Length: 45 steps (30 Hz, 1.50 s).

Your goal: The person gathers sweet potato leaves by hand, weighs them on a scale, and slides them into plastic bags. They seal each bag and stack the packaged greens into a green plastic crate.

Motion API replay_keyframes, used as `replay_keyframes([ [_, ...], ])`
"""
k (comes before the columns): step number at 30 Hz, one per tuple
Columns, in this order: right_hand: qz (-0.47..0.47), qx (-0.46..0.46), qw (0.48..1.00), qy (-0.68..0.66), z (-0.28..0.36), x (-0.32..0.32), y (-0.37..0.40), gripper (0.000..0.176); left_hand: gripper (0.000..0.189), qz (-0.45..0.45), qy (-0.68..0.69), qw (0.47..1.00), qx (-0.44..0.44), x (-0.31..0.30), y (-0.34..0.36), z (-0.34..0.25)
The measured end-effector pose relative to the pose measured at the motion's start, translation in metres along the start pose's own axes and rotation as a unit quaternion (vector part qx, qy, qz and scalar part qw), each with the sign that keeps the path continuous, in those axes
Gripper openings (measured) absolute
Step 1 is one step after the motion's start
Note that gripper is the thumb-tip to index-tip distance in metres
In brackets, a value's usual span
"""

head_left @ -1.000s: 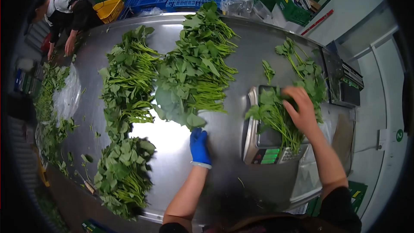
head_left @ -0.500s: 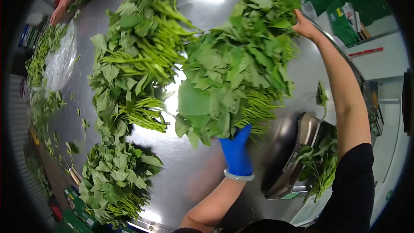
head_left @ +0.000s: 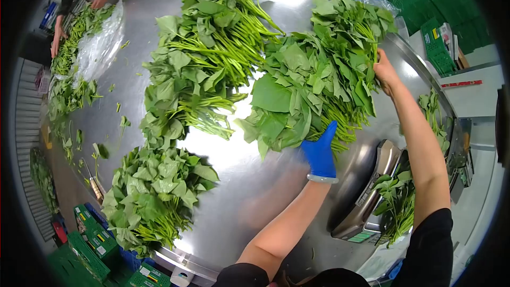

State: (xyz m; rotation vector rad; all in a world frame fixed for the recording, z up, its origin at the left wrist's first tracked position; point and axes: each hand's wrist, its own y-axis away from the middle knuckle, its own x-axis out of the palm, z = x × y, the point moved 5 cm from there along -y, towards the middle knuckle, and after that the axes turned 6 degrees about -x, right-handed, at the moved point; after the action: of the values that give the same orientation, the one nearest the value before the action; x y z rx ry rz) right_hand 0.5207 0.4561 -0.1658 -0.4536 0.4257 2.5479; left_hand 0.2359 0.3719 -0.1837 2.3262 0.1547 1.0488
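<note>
Blue-gloved left hand [head_left: 320,154] flat-fingered at green leafy stalk pile [head_left: 313,79]'s near edge; bare right hand [head_left: 385,72] fisted on its far edge.

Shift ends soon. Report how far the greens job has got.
Done: one bunch lies on the scale. In hand: gloved left hand presses the large pile, bare right hand grasps its far edge. Left: the middle pile and near pile lie untouched on the table.
</note>
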Motion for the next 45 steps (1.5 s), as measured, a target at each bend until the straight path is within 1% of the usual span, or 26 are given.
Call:
replay_keyframes([
  [4,0.069,0.058,0.995,-0.042,0.003,0.016,0.01,0.06,0.063,0.023,0.016,1.0,0.0,0.002,-0.008,0.003],
  [5,0.101,0.04,0.993,-0.039,0.012,0.026,0.021,0.058,0.063,0.03,0.017,0.999,0.006,0.0,-0.013,0.008],
  [8,0.129,0.033,0.987,-0.089,0.001,0.036,0.034,0.055,0.063,0.029,0.01,0.999,-0.021,-0.001,-0.023,0.01],
  [12,0.145,0.078,0.979,-0.122,0.012,0.056,0.075,0.059,0.06,-0.005,0.005,1.0,-0.003,-0.01,-0.007,-0.008],
  [14,0.159,0.058,0.978,-0.121,0.016,0.068,0.101,0.061,0.059,-0.011,0.003,1.0,-0.011,-0.033,0.016,-0.018],
  [16,0.199,0.059,0.973,-0.097,-0.001,0.083,0.129,0.063,0.058,-0.021,0.013,0.999,-0.047,-0.066,0.049,-0.024],
  [18,0.209,0.077,0.969,-0.109,0.005,0.098,0.184,0.066,0.06,-0.03,-0.024,0.998,-0.041,-0.098,0.098,-0.046],
  [20,0.22,0.085,0.97,-0.063,0.0,0.106,0.243,0.067,0.062,-0.062,-0.023,0.994,-0.083,-0.134,0.156,-0.068],
  [22,0.188,-0.012,0.981,0.057,-0.033,0.117,0.298,0.07,0.062,-0.083,-0.068,0.991,-0.075,-0.194,0.204,-0.08],
  [24,0.186,-0.003,0.973,0.139,-0.03,0.117,0.33,0.063,0.06,-0.146,-0.089,0.98,-0.102,-0.248,0.238,-0.09],
  [25,0.188,0.0,0.965,0.181,-0.026,0.115,0.345,0.059,0.056,-0.162,-0.096,0.972,-0.141,-0.265,0.245,-0.098],
  [28,0.031,-0.086,0.964,0.248,0.014,0.084,0.338,0.045,0.053,-0.146,-0.179,0.96,-0.156,-0.284,0.259,-0.119],
  [29,0.018,-0.088,0.977,0.193,0.022,0.076,0.336,0.04,0.052,-0.113,-0.167,0.969,-0.143,-0.284,0.26,-0.125],
  [31,-0.012,-0.094,0.992,0.082,0.039,0.058,0.336,0.031,0.052,-0.149,-0.186,0.952,-0.192,-0.3,0.271,-0.131],
  [32,0.003,-0.035,0.998,-0.055,0.044,0.052,0.343,0.029,0.052,-0.164,-0.195,0.943,-0.214,-0.308,0.277,-0.132],
  [33,0.019,0.021,0.981,-0.193,0.051,0.047,0.352,0.027,0.043,-0.18,-0.22,0.936,-0.207,-0.322,0.287,-0.134],
  [34,0.036,0.075,0.941,-0.327,0.057,0.042,0.361,0.025,0.038,-0.172,-0.238,0.923,-0.248,-0.343,0.298,-0.131],
  [35,0.059,0.11,0.902,-0.414,0.06,0.038,0.372,0.015,0.033,-0.165,-0.257,0.907,-0.288,-0.368,0.307,-0.128],
  [36,0.066,0.129,0.886,-0.44,0.06,0.033,0.381,0.013,0.029,-0.16,-0.278,0.889,-0.328,-0.366,0.313,-0.128],
  [37,0.073,0.15,0.869,-0.467,0.058,0.029,0.391,0.011,0.027,-0.065,-0.325,0.864,-0.379,-0.357,0.319,-0.122],
  [38,0.079,0.17,0.849,-0.494,0.055,0.026,0.401,0.009,0.025,0.03,-0.369,0.826,-0.424,-0.349,0.331,-0.119],
  [39,0.086,0.161,0.844,-0.504,0.055,0.026,0.41,0.011,0.024,0.123,-0.408,0.776,-0.465,-0.332,0.344,-0.119],
  [42,0.123,0.13,0.814,-0.552,0.056,0.024,0.434,0.015,0.025,0.271,-0.468,0.763,-0.353,-0.235,0.332,-0.118],
  [43,0.145,0.15,0.794,-0.571,0.055,0.026,0.442,0.016,0.027,0.268,-0.477,0.777,-0.311,-0.207,0.317,-0.114],
  [44,0.147,0.153,0.797,-0.565,0.054,0.028,0.45,0.014,0.029,0.265,-0.482,0.791,-0.268,-0.178,0.302,-0.108],
  [45,0.149,0.157,0.802,-0.557,0.053,0.03,0.459,0.013,0.028,0.269,-0.441,0.817,-0.256,-0.14,0.295,-0.104],
])
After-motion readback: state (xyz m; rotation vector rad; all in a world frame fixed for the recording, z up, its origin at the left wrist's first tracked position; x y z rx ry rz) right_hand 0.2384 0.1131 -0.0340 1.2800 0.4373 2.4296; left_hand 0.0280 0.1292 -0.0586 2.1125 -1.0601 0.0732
